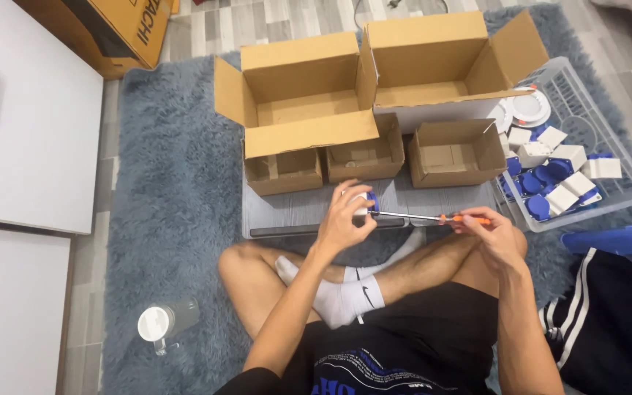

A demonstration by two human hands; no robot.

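I see my left hand [345, 219] curled tight around a white and blue socket [363, 202] above the grey board [294, 212], right hand [493, 234] pinching an orange-handled screwdriver [433, 217], tip touching the socket

Two big open cardboard boxes [309, 91] [440, 62] sit well beyond the hands, three small open boxes [283, 170] [366, 155] [455, 152] just ahead of them. Clear plastic crate [608, 132] right of the right hand, full of white-and-blue parts [554, 175] (plus round white discs [527, 108]). White-lidded grey bottle [166, 322] lies low left on the shaggy grey rug [162, 205].
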